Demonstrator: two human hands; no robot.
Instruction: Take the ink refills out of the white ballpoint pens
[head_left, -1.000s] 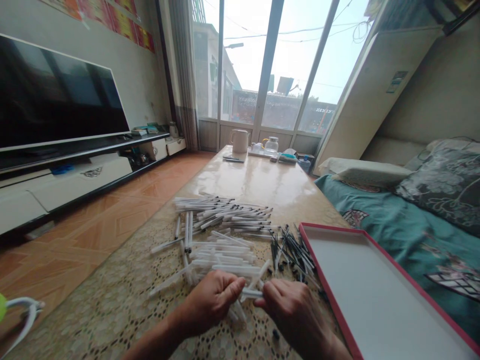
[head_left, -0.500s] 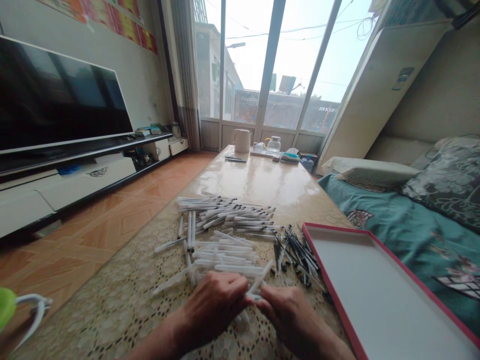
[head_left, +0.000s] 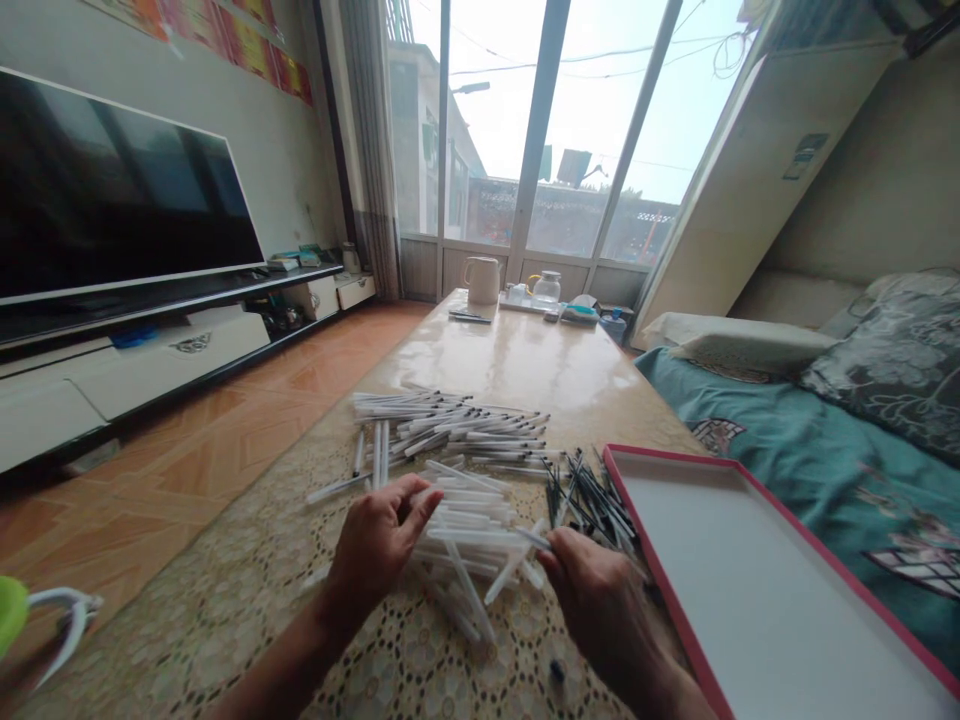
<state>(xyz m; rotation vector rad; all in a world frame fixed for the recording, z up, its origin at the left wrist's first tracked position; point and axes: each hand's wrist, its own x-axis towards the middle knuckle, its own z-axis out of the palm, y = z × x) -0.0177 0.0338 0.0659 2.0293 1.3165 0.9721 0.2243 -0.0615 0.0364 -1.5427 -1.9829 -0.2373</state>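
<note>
My right hand [head_left: 596, 585] is closed around a thin whitish pen barrel [head_left: 533, 538], whose end pokes out to the left past the thumb. My left hand [head_left: 382, 535] is pinched, thumb against the fingers, at the left side of a heap of clear white pen barrels [head_left: 469, 510]; what it holds, if anything, I cannot make out. Behind the heap lies a pile of white pens with dark tips [head_left: 472, 430]. Thin black refills [head_left: 592, 500] with dark ends lie beyond my right hand. A small black cap [head_left: 556, 671] rests near the table's front, left of my right wrist.
A shallow white box with a red rim [head_left: 750, 540] is along the right side of the patterned table [head_left: 262, 560]. At the far end stand a beige jug [head_left: 482, 281] and a glass pot [head_left: 547, 288]. A bed or sofa with teal cloth [head_left: 720, 430] borders the right.
My hands, close together before, have moved apart: left hand up and to the left, right hand slightly up and right with the barrel. More loose barrels and the small black cap now show between them.
</note>
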